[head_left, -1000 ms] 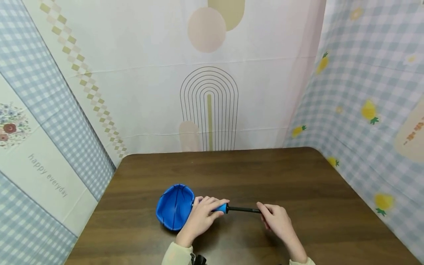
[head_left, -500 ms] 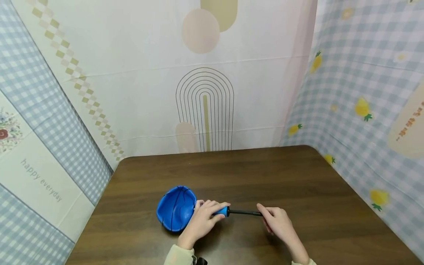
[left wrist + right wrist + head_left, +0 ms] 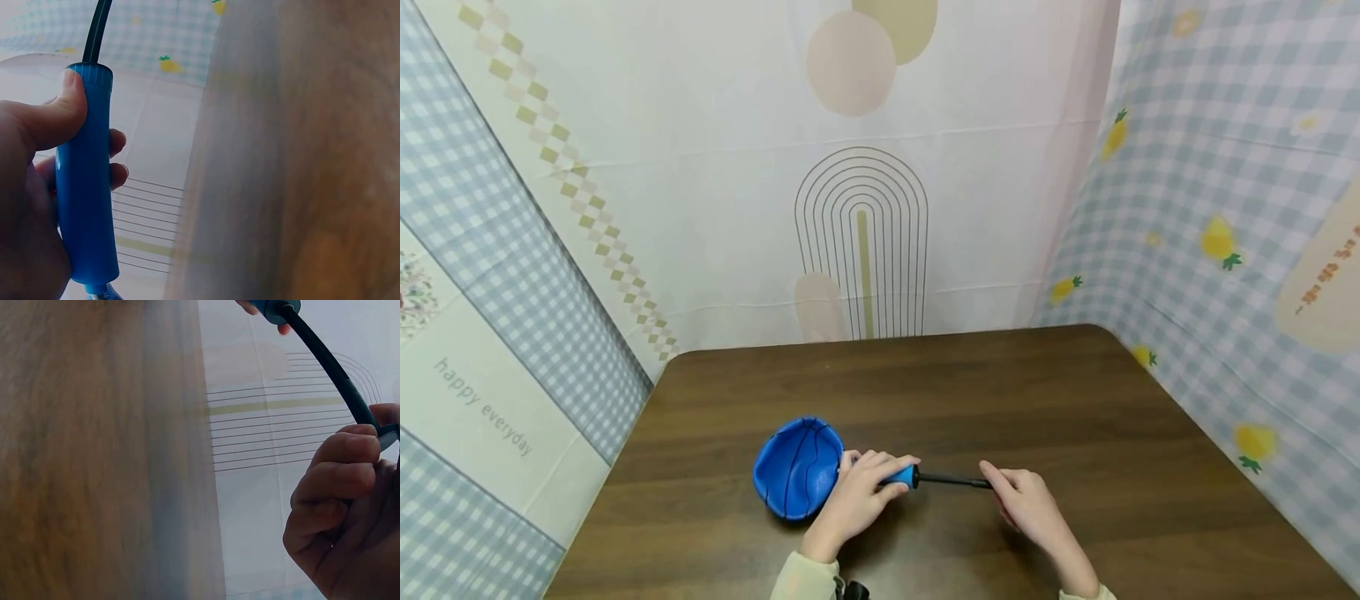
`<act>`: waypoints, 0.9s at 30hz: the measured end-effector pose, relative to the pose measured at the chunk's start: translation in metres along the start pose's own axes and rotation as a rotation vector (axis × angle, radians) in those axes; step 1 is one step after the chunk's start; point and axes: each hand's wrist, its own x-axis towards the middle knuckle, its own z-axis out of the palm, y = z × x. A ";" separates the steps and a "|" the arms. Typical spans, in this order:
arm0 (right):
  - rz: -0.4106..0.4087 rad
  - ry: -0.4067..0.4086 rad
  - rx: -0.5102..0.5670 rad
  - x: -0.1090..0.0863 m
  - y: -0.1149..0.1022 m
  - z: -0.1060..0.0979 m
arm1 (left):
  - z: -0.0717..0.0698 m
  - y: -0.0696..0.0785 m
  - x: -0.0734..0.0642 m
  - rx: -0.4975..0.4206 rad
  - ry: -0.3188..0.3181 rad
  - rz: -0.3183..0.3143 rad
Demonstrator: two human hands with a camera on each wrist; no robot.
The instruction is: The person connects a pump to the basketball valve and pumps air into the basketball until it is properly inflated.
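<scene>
A half-collapsed blue ball [image 3: 793, 471] with black lines rests on the table, its upper side sunk in like a bowl. Right beside it, my left hand [image 3: 853, 502] grips the blue barrel of a hand pump [image 3: 87, 181], thumb along the barrel near its top and fingers round the back. A metal-coloured fitting shows at the barrel's lower end in the left wrist view. From the other end a black rod [image 3: 953, 479] extends far out to the right. My right hand [image 3: 1032, 507] holds the handle at the rod's end with curled fingers, mostly covering it.
The brown wooden table [image 3: 925, 392] has rounded far corners. Behind it hangs a pale patterned cloth [image 3: 737, 233], with checked cloths at the left and right sides. A dark strapped device [image 3: 853, 590] sits at my left wrist.
The creases in the ball's sunken side have shifted, and its dent has a different shape. Both hands keep their grip on the pump, its rod drawn out throughout. The head view has turned slightly.
</scene>
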 end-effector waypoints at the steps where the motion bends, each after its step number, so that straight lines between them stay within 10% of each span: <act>1: 0.001 -0.001 0.000 0.000 0.001 0.000 | 0.000 0.000 0.000 0.001 -0.003 -0.001; 27: 0.004 -0.031 0.034 -0.001 0.002 -0.002 | 0.003 0.001 -0.001 0.005 0.023 0.012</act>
